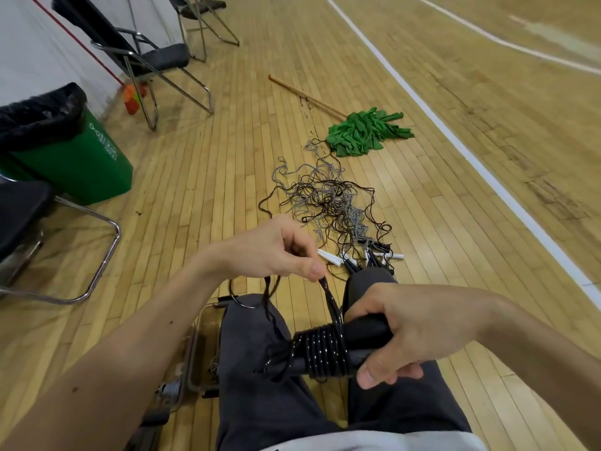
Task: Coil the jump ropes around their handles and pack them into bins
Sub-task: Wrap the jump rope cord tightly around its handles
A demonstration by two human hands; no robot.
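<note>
My right hand (409, 330) grips a pair of black jump rope handles (364, 333) over my lap. A black speckled rope (320, 353) is wound in several tight turns around them. My left hand (276, 252) pinches the free end of that rope above the coil, and the strand runs taut down to the wraps. A loose loop hangs from the left hand over my left knee. On the floor ahead lies a tangled pile of grey and dark jump ropes (328, 200) with white and black handles (364, 257) near my knees.
A green bin with a black liner (74, 154) stands at the left. Folding chairs (153, 63) stand along the wall, and another chair frame (97, 255) is at my left. A green mop (364, 131) lies beyond the rope pile. A clear container (201, 353) sits under my seat.
</note>
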